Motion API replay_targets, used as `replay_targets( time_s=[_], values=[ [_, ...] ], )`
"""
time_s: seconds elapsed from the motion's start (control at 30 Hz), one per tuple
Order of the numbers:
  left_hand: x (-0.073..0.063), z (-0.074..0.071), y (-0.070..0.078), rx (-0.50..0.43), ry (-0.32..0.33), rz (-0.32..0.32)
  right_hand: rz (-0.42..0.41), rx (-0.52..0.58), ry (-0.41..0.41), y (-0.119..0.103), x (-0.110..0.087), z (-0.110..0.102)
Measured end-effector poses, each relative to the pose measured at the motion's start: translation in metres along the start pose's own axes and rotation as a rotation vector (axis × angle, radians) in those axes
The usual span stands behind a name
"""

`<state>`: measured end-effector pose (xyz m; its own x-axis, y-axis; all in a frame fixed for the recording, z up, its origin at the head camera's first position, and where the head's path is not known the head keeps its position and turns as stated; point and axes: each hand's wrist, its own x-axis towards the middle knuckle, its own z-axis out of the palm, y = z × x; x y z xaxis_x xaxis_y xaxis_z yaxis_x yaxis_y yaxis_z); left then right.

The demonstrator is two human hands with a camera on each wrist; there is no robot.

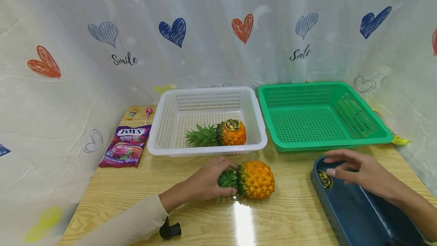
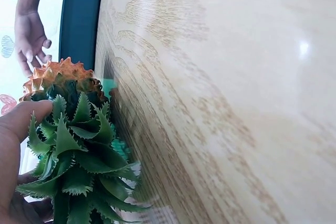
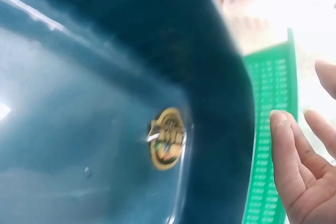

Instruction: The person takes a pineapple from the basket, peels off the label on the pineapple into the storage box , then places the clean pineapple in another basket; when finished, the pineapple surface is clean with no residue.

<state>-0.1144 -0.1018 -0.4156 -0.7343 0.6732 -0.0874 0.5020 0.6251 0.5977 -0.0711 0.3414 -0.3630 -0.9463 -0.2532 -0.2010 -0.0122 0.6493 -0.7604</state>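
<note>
My left hand (image 1: 213, 180) holds a small orange pineapple (image 1: 258, 180) by its green leafy crown (image 2: 79, 166), thumb on one side and fingers on the other. This pineapple lies on its side at the wooden table, in front of the white basket. My right hand (image 1: 367, 172) hovers over the far end of a dark blue tray (image 1: 362, 215), fingers loosely bent with nothing between them. Inside that end of the tray lies a black and gold oval label (image 3: 167, 139). Another pineapple (image 1: 233, 134), bearing a similar label, rests in the white basket (image 1: 206, 150).
Right of the white basket stands a green basket (image 1: 307, 124). A purple candy bag (image 1: 125, 146), a pink lollipop (image 1: 148, 111) and a small wrapped candy (image 1: 131, 115) sit at the left. Yellow packaging (image 1: 400, 140) pokes out beyond the green basket. A printed curtain (image 1: 211, 60) hangs behind.
</note>
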Motion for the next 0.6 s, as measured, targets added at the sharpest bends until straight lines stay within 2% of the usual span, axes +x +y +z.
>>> replay_targets(
  time_s=[0.4,0.6],
  values=[
    [0.0,0.001,-0.001,-0.01,0.005,0.004,-0.126,0.054,-0.009,-0.036,0.006,0.019],
    [0.0,0.0,0.001,-0.019,-0.004,-0.014,-0.195,0.108,-0.043,-0.048,0.011,0.031]
  ],
)
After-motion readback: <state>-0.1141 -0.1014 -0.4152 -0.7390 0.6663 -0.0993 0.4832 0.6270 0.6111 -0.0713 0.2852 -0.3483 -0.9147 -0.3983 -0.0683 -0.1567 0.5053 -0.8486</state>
